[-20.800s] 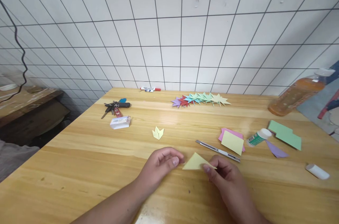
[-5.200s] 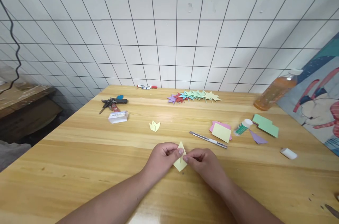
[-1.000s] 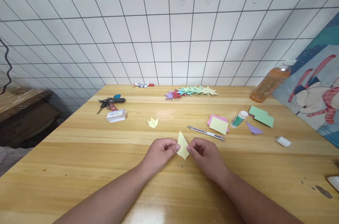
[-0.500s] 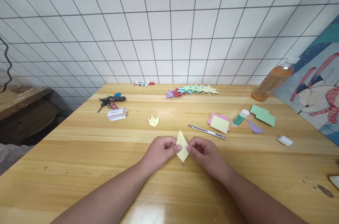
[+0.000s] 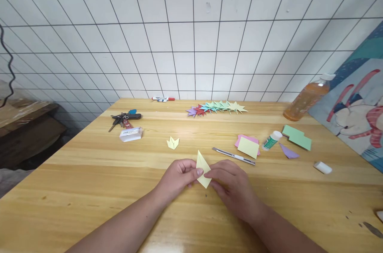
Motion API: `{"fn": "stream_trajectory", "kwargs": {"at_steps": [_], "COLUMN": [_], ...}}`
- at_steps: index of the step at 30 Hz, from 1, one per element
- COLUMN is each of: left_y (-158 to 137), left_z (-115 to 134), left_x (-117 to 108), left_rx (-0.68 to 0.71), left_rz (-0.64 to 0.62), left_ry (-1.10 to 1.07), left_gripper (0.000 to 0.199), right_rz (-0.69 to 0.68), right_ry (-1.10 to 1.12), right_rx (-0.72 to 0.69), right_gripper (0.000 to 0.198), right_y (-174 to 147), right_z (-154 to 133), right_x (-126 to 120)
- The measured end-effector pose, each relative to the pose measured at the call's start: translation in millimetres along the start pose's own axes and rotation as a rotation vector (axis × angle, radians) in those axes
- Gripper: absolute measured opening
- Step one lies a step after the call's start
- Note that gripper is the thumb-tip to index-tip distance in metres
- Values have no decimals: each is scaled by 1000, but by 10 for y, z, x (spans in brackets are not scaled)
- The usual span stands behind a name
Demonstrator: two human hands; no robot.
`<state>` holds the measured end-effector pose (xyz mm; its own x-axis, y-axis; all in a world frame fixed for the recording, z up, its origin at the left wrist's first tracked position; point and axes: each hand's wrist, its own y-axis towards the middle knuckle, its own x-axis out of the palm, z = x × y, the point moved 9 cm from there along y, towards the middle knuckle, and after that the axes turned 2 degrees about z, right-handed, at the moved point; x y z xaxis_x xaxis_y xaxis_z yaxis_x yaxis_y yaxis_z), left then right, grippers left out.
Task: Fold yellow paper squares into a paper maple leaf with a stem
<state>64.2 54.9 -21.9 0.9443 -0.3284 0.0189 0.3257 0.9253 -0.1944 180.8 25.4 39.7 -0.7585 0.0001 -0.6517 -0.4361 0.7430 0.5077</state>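
A pale yellow folded paper [image 5: 203, 166], shaped like a kite with its point upward, is held between my two hands just above the table. My left hand [image 5: 183, 174] pinches its left edge, the thumb lying on the front face. On the right edge, my right hand [image 5: 229, 181] grips with its fingertips on the front and the thumb lower down. A small yellow folded paper piece [image 5: 172, 143] with several points lies beyond my left hand. Behind my right hand rests a utility knife [image 5: 233, 156], near yellow paper sheets [image 5: 248, 147] stacked over pink ones.
Rightward are a glue stick [image 5: 272, 140], green paper sheets [image 5: 297, 137], a purple folded paper [image 5: 289, 151], an eraser [image 5: 322, 167] and a drink bottle [image 5: 308, 98]. A row of folded paper stars [image 5: 217, 107], a red marker [image 5: 163, 99], keys [image 5: 125, 117] and a small box [image 5: 131, 134] lie farther back.
The yellow folded paper has tilted and turned slightly. My right fingers have moved from a thumb-on-top pinch to fingertips over its front. The camera view has tipped up a little.
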Motion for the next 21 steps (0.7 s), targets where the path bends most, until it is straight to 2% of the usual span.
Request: {"fn": "stream_trajectory", "kwargs": {"at_steps": [3, 5, 8, 12, 16, 21], "left_y": [-11, -18, -23, -35, -62, -65], "left_z": [15, 39, 61, 97, 143, 76], "left_x": [24, 50, 92, 127, 150, 155], "left_rx": [27, 57, 77, 94, 157, 167], "left_rz": [-21, -35, -53, -61, -46, -8], "left_ry": [30, 65, 127, 181, 219, 282], "left_gripper": [38, 40, 40, 38, 37, 30], "right_rz": [37, 55, 81, 121, 151, 167], "right_ry": [34, 114, 279, 380, 434, 461], "right_rx": [56, 156, 324, 455, 543, 540], "right_gripper": [13, 8, 9, 7, 9, 9], "right_y": [14, 16, -10, -57, -95, -105], "right_z": [37, 113, 250, 367, 434, 415], "right_x": [-47, -53, -12, 48, 73, 75]}}
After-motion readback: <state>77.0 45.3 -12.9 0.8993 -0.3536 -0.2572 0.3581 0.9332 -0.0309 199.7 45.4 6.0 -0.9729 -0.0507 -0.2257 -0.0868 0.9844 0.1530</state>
